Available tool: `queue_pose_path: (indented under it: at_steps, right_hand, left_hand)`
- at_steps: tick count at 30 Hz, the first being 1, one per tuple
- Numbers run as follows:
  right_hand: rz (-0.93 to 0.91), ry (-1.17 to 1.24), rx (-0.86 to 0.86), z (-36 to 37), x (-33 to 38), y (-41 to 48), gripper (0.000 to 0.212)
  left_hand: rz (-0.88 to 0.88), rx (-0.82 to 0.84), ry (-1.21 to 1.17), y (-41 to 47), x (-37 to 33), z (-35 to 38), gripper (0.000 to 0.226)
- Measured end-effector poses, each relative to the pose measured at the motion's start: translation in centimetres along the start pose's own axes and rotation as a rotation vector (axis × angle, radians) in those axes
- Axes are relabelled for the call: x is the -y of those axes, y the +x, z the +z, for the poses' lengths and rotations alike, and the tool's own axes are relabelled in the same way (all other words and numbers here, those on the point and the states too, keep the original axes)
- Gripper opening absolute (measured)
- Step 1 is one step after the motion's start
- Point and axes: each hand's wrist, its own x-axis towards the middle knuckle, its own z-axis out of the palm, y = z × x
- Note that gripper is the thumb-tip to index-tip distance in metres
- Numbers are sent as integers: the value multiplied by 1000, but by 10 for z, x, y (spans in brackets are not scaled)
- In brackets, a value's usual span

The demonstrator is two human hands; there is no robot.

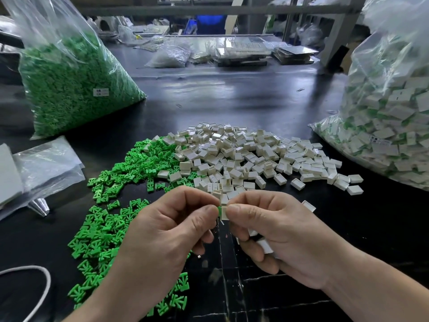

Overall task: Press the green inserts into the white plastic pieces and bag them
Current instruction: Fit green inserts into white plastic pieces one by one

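left hand grip pinches a green insert against the white piece in the right hand grip.

Glossy black table; matt plastic green inserts; clear crinkled plastic bag.

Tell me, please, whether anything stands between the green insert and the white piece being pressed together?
Nothing visible does. The left hand holds the green insert right against the white piece pinched in the right hand; they already touch, and the fingertips grip only their outer sides.
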Motion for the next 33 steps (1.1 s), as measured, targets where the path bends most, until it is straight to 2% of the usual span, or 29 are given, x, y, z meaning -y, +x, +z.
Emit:
queue_pose_path:
  at_steps: [3, 6, 9, 12, 13, 15, 17, 22, 27, 30, 33]
  right_hand:
    - [-15, -14, -2, 0, 0, 0, 15]
    - [-35, -39, 2, -1, -2, 0, 17]
    - [-44, -25, 20, -1, -1, 0, 21]
    - [-22, 49, 63, -1, 1, -2, 19]
    - [-2, 82, 85, -1, 2, -2, 25]
    - [37, 125, 123, 0, 2, -2, 50]
    - [49, 120, 123, 0, 2, -2, 58]
    - [33, 86, 135, 1, 3, -2, 53]
    - [26, 25, 135, 3, 3, -4, 27]
    - [16, 58, 114, 6, 3, -3, 38]
    - [17, 119, 127, 5, 6, -2, 49]
  left_hand:
    - [21, -18, 95, -2, -1, 3, 22]
    - [8, -20, 56, -2, -2, 2, 17]
    - [-153, 65, -307, 1, -3, 4, 32]
    - [-298, 266, -655, 2, -2, 6, 41]
    - [-321, 325, -730, 2, -1, 7, 41]
    - [-344, 393, -839, 1, -1, 8, 40]
    - [-370, 384, -875, 1, -1, 9, 41]
    - [-424, 359, -906, 1, 0, 8, 44]
    - [-442, 325, -882, -1, -2, 11, 39]
    - [-399, 270, -880, 0, -1, 14, 44]
    - [-325, 359, -941, 1, -1, 15, 35]
